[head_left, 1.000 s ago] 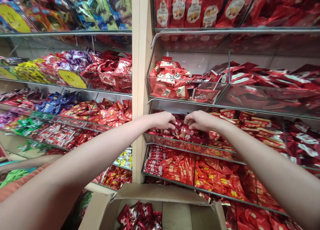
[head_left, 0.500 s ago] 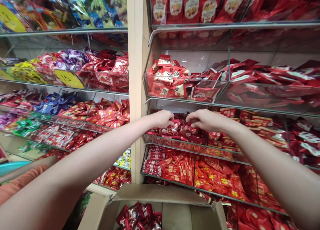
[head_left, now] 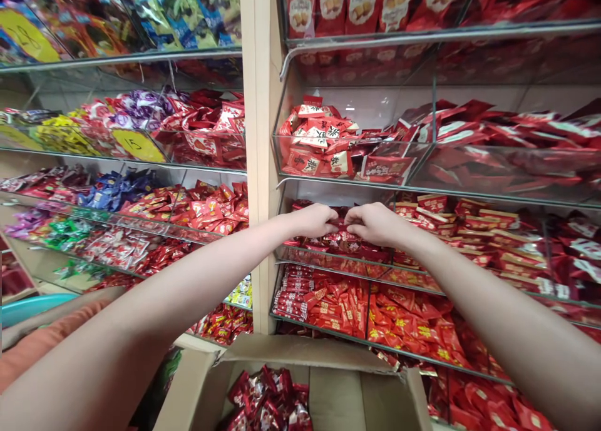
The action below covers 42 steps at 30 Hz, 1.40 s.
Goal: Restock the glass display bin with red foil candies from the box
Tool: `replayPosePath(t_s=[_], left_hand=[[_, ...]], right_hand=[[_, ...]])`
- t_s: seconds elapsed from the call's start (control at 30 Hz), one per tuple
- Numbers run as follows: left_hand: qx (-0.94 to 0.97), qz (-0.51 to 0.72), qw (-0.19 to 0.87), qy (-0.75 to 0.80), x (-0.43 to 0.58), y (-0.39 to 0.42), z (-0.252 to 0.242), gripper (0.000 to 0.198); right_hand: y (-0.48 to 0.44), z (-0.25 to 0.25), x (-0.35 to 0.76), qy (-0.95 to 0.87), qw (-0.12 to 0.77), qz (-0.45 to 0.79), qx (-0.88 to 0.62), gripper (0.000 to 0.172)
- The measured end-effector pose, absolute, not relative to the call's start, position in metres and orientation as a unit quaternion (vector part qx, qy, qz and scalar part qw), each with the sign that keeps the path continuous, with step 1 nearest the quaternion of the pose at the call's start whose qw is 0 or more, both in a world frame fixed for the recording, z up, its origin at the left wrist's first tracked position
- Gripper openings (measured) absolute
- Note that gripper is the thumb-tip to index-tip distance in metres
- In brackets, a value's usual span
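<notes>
Both hands are at the left end of a shelf bin of dark red wrapped candies [head_left: 364, 246]. My left hand [head_left: 315, 220] has curled fingers, their tips down among the wrappers. Facing it across a narrow gap, my right hand [head_left: 373, 223] is closed in the same way, its fingertips at the candies. Whatever either hand grips is hidden by the fingers. Below my arms, an open cardboard box [head_left: 335, 396] holds a heap of similar dark red wrapped candies [head_left: 270, 396] in its left part.
A clear plastic guard [head_left: 328, 256] fronts the bin, and a glass shelf edge [head_left: 357, 181] runs above the hands. A wooden upright [head_left: 259, 137] stands left. Another person's orange sleeve [head_left: 61, 337] and a turquoise basin [head_left: 35, 306] are at lower left.
My hands have come closer together over the candies; the left has moved rightward, the right slightly leftward. The view has shifted a little, showing more of the turquoise basin.
</notes>
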<state>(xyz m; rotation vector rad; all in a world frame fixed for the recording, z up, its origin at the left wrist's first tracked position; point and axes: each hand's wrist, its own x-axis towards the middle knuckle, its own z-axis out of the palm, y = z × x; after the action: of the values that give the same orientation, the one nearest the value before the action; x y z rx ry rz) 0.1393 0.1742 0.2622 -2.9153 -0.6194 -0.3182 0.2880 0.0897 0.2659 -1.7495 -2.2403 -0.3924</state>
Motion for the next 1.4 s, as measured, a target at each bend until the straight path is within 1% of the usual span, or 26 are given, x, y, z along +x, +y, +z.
replayPosePath(t_s=[0.1,0.27,0.47,0.7,0.77,0.87,1.07,1.17,1.27,1.4], left_hand=[[-0.971,-0.107,0.067,-0.204,0.139,0.176,0.262,0.025],[-0.972,-0.097,0.061,-0.207,0.135,0.176,0.265,0.028],[-0.97,-0.097,0.055,-0.217,0.129,0.172,0.271,0.034],[-0.968,-0.099,0.065,-0.221,0.131,0.172,0.269,0.034],[-0.968,-0.096,0.067,-0.223,0.131,0.172,0.27,0.033],[-0.969,-0.088,0.066,-0.222,0.132,0.17,0.272,0.032],[-0.974,-0.087,0.061,-0.199,0.139,0.166,0.271,0.035],[-0.974,-0.081,0.061,-0.203,0.145,0.167,0.27,0.027],[-0.975,-0.07,0.051,-0.202,0.149,0.169,0.27,0.019],[-0.979,-0.051,0.035,-0.195,0.15,0.169,0.274,0.02]], right_hand=[[0.09,0.262,0.287,-0.76,0.151,-0.136,-0.617,0.018],[0.09,0.261,0.29,-0.766,0.102,-0.119,-0.624,0.016],[0.091,0.264,0.294,-0.759,0.097,-0.112,-0.634,0.024],[0.094,0.263,0.293,-0.758,0.09,-0.134,-0.632,0.024],[0.091,0.268,0.294,-0.764,0.09,-0.137,-0.624,0.022],[0.084,0.28,0.294,-0.761,0.087,-0.17,-0.62,0.022],[0.076,0.291,0.294,-0.73,-0.012,-0.163,-0.664,0.026],[0.077,0.286,0.292,-0.695,-0.02,-0.195,-0.692,0.026],[0.08,0.282,0.29,-0.699,-0.023,-0.2,-0.686,0.026],[0.081,0.282,0.287,-0.709,-0.037,-0.186,-0.679,0.023]])
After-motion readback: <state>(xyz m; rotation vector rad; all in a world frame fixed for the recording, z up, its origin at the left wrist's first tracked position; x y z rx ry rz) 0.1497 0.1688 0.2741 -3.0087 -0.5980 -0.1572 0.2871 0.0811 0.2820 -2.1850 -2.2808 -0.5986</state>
